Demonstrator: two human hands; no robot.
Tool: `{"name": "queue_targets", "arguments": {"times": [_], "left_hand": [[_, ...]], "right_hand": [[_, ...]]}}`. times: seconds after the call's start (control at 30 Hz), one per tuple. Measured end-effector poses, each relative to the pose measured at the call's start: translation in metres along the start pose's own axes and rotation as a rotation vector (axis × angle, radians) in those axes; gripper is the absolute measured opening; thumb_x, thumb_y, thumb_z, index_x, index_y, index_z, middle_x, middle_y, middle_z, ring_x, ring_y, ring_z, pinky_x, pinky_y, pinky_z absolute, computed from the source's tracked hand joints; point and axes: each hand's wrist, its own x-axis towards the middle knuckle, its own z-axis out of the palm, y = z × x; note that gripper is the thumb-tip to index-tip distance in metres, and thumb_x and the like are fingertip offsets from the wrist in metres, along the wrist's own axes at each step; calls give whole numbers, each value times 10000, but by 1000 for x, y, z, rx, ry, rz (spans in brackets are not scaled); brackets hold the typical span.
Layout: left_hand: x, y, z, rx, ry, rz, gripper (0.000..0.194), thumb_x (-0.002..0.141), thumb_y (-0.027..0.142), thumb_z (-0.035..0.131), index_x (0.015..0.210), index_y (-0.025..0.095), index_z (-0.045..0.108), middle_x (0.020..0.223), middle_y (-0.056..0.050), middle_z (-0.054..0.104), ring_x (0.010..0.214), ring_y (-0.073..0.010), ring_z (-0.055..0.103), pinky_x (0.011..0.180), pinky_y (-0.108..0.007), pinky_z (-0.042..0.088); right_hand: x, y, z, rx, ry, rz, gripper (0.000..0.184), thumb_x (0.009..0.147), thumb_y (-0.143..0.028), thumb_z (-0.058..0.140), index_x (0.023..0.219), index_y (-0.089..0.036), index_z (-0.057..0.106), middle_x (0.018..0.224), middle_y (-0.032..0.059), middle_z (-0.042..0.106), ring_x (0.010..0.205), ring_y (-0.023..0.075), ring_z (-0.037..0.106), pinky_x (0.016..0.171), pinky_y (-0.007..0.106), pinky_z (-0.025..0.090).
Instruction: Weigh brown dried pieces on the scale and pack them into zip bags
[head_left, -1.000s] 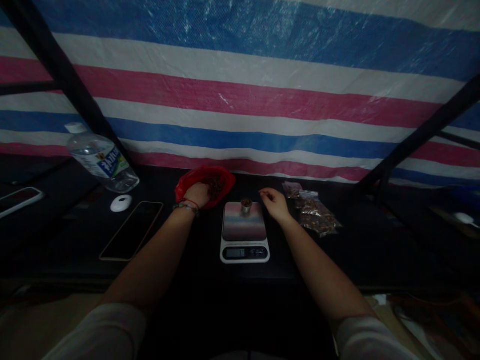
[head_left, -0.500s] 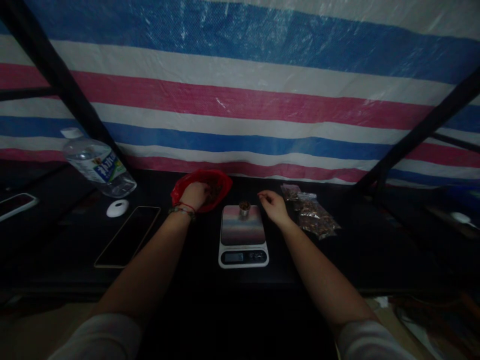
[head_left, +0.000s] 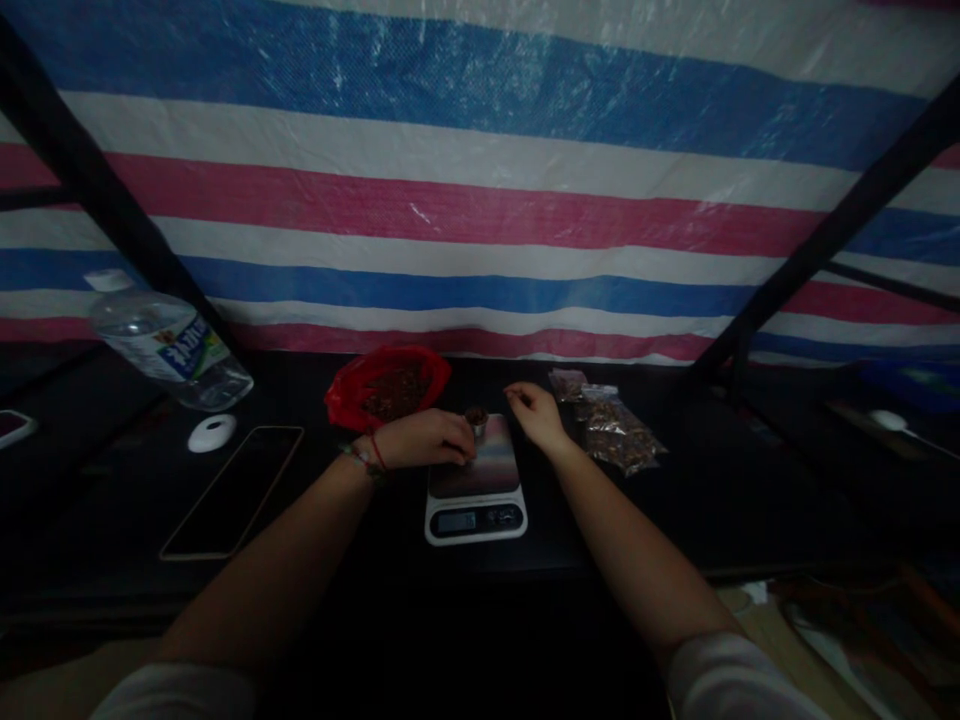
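My left hand (head_left: 431,437), fingers curled together, is over the left part of a kitchen scale (head_left: 475,530), close beside a small metal cup (head_left: 478,424). Brown dried bits fill the cup, which stands at the back of the weighing plate. What the left fingers hold, if anything, is hidden; whether they touch the cup I cannot tell. Behind that hand an open red plastic bag (head_left: 341,390) holds more brown bits (head_left: 397,390). To the right of the scale rests my right hand (head_left: 536,412), thumb and fingers pinched, their contents too small to make out.
Several clear zip bags (head_left: 619,435) of brown bits lie right of my right hand. On the left are a phone (head_left: 232,490), a white oval object (head_left: 211,433) and a plastic bottle (head_left: 161,335). Dark metal posts and a striped tarp (head_left: 480,215) stand behind the black table.
My left hand has come out of the red bag and moved right to the cup on the scale. My right hand stays beside the scale. The view has shifted slightly.
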Motion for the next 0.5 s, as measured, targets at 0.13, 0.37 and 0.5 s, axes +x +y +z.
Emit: {"name": "queue_targets", "arguments": {"times": [0.13,0.37,0.5], "left_hand": [[6,-5,13,46,-10,38,161,838,212,574,912,261,708,920,-22,679,894,-138,608,845,-246,449],[10,1,14,167,20,42,212,832,169,566,967,265,699,1011,-23,668,965,-144,597,901,-252,433],[10,9,11,199,39,53,216,851,167,532,927,268,707,998,-12,684,953,-136,608,897,-241,436]], "right_hand": [[1,2,0,5,13,-1,220,813,-303,495,869,-211,686,834,25,686,755,166,608,705,282,461],[5,4,-6,-34,32,-29,212,814,-259,495,875,-195,687,878,47,693,830,180,619,767,304,473],[10,4,-18,-134,-57,-63,233,798,-194,498,936,-185,685,926,63,690,869,190,624,807,329,480]]}}
